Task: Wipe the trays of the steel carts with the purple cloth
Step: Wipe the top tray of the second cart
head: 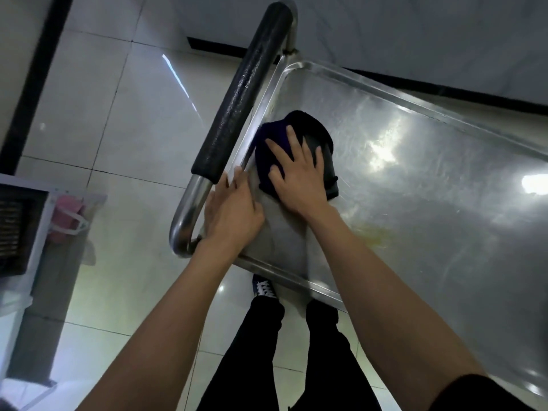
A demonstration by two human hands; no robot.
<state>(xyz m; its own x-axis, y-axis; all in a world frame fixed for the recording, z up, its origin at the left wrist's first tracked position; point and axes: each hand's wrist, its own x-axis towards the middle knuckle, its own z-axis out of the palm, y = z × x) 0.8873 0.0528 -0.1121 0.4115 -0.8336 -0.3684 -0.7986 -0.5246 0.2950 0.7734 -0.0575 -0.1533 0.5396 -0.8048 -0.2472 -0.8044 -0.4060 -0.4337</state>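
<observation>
Shiny rectangular steel cart tray (415, 179) with raised rim is filling the right side, glare patches across it. Black foam-wrapped tubular push handle (237, 99) is running just beside the tray's left rim. Dark purple bunched cloth (275, 137) is lying on the tray, close to that rim. Right hand (299, 176) is pressing flat on the cloth, fingers (292, 139) spread and straight, not gripping. Left hand (231, 212) is resting on the tray's left rim near the handle's bare steel bend, fingers extended along the edge, bracing. Cloth is looking soft, light, likely sliding easily on slick steel; best to keep a flat palm on top rather than pinching.
</observation>
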